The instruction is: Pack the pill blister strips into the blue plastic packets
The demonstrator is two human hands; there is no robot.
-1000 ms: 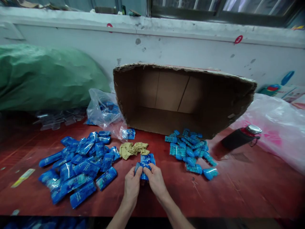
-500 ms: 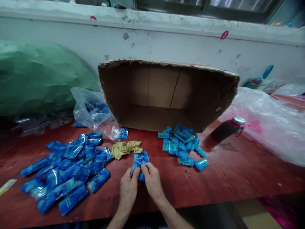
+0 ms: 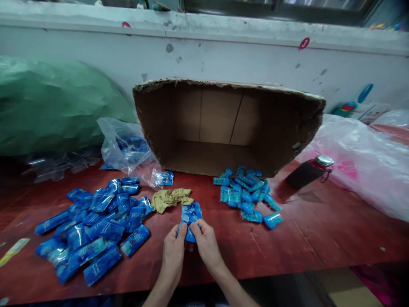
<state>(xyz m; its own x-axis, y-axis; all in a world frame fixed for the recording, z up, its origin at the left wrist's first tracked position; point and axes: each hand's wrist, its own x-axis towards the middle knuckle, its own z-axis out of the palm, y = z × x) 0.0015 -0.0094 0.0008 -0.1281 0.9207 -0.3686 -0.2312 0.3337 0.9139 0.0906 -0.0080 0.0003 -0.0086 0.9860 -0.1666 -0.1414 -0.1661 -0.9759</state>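
Stained white wall (image 3: 239,59); dark-framed window (image 3: 277,9) above; red tabletop (image 3: 287,245) below.

"Room to the right?"
"Yes, bare counter (image 3: 236,262) runs right from the fingers (image 3: 198,227), below the containers (image 3: 236,195) and flask (image 3: 303,174)."
"Left?"
"A narrow gap, then heaped packets (image 3: 104,228) block it."
"Ahead?"
"The cloth (image 3: 163,201) obstructs ahead-left; between it and the containers a slim lane reaches the box (image 3: 217,121)."
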